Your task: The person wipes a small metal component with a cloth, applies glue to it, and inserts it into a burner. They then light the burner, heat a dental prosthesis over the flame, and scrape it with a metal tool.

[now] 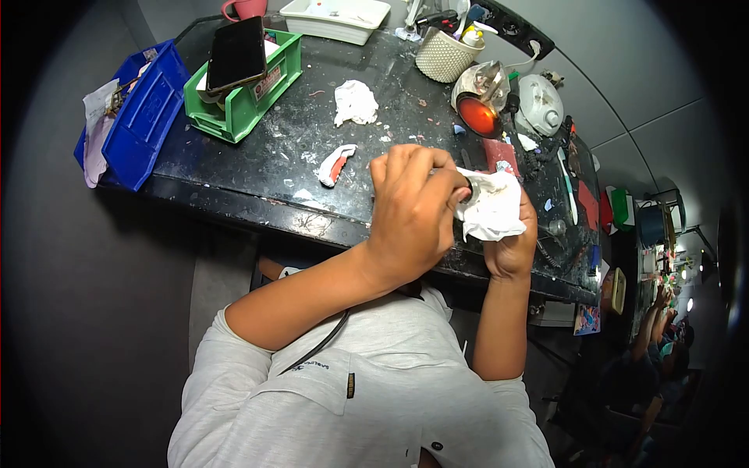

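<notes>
My right hand point(511, 246) holds a crumpled white cloth or tissue point(495, 209), its palm and fingers behind and under it. My left hand point(413, 207) reaches across from the left, fingers curled together at the cloth's left edge. A small dark sliver shows at those fingertips; whatever they grip is mostly hidden. On the black worktable, left of my hands, lies a small curved white piece with a red patch point(337, 165). Farther back sits a crumpled white lump point(356, 102).
A phone point(237, 53) rests on a green bin point(246, 105), beside a blue bin point(144, 117). Behind stand a white tray point(335, 19) and a woven cup point(445, 56). An orange-glowing lamp point(478, 115) and a teal-white handled tool point(567, 187) are at right.
</notes>
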A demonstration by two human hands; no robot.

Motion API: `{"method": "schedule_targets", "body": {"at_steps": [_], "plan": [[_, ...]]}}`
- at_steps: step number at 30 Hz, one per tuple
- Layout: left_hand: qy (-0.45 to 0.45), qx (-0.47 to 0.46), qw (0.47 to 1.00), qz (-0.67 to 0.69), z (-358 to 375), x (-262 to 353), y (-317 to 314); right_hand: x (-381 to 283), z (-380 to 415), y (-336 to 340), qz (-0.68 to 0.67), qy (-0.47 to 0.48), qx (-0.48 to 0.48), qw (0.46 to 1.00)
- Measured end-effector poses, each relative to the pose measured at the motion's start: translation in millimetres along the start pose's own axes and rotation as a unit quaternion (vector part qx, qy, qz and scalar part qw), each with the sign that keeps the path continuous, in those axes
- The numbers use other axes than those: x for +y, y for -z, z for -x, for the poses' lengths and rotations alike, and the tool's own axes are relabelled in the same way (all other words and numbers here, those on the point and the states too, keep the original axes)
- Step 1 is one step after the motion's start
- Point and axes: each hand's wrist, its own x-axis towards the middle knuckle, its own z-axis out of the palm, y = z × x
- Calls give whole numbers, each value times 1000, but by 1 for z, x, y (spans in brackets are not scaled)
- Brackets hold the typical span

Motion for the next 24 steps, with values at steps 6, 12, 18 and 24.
{"method": "schedule_targets", "body": {"at_steps": [6,12,18,24], "plan": [[87,-21,990,110,0,-11,7,4,0,9,16,27,18,999],[155,-39,966,205,0,-18,9,6,0,9,2,28,-3,1000],[160,-41,969,185,0,-22,11,2,1,10,53,71,12,996],[133,-47,978,153,2,-25,15,-60,-9,-7,564,165,13,809]]}}
